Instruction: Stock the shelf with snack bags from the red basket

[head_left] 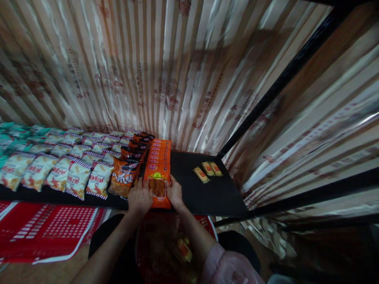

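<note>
An orange snack packet with a clear window lies at the front of a row of overlapping orange packets on the black shelf. My left hand holds its left edge, fingers bent against it. On the opposite edge, my right hand grips it with the thumb on top. Just left of my left hand stands an orange-and-black snack bag, first in a row of similar bags. To the right, three small yellow wrapped snacks lie on the shelf.
White snack bags with striped edges fill rows on the left, with teal bags beyond. A red basket sits below left; another between my legs holds yellow packets. Black frame bars and printed sheeting enclose the shelf.
</note>
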A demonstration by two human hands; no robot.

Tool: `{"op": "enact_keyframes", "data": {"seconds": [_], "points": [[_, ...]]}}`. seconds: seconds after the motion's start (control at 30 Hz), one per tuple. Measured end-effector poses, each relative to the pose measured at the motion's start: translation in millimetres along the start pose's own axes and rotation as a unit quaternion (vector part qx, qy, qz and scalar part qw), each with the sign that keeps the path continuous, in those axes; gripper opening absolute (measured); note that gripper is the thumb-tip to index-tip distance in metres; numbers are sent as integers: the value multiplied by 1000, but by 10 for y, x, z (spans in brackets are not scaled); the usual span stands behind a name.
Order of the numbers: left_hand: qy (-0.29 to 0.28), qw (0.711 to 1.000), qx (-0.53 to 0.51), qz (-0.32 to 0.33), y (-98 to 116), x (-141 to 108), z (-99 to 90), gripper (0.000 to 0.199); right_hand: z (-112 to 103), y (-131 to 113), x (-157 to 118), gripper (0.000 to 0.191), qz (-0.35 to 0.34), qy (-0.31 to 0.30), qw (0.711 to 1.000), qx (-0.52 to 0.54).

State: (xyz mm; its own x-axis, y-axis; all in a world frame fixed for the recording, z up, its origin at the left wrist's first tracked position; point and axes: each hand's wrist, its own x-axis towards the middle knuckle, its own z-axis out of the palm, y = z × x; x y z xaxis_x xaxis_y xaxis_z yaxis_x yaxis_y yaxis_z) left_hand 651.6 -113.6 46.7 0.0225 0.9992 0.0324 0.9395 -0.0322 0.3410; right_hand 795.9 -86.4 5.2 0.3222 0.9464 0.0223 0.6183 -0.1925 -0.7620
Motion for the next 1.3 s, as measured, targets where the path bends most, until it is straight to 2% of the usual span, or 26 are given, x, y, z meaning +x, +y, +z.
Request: {"op": "enact_keyframes", "data": {"seconds": [0.07,0.17,0.4,0.5,0.7,1.07,1.3], "points": [[18,998,27,53,85,-56,-31,45,-6,-5,-3,43,0,-1,1000,2],[17,993,22,111,163,-34,7,43,-26,-23,-9,44,5,-4,1000,4],[7,986,-5,167,234,265,245,42,-59,-66,-7,48,5,-21,1000,-22],[-4,986,-5,169,302,405,272,43,-70,-78,-3,49,8,-30,999,-21],[-62,981,44,177,392,597,249,51,-128,-126,7,50,16,-59,998,-32],[-61,982,30,176,323,671,338,51,-56,-19,31,44,-24,-10,1000,0],[-60,984,30,165,297,688,380,49,-5,64,52,50,-18,-24,1000,-2]]}}
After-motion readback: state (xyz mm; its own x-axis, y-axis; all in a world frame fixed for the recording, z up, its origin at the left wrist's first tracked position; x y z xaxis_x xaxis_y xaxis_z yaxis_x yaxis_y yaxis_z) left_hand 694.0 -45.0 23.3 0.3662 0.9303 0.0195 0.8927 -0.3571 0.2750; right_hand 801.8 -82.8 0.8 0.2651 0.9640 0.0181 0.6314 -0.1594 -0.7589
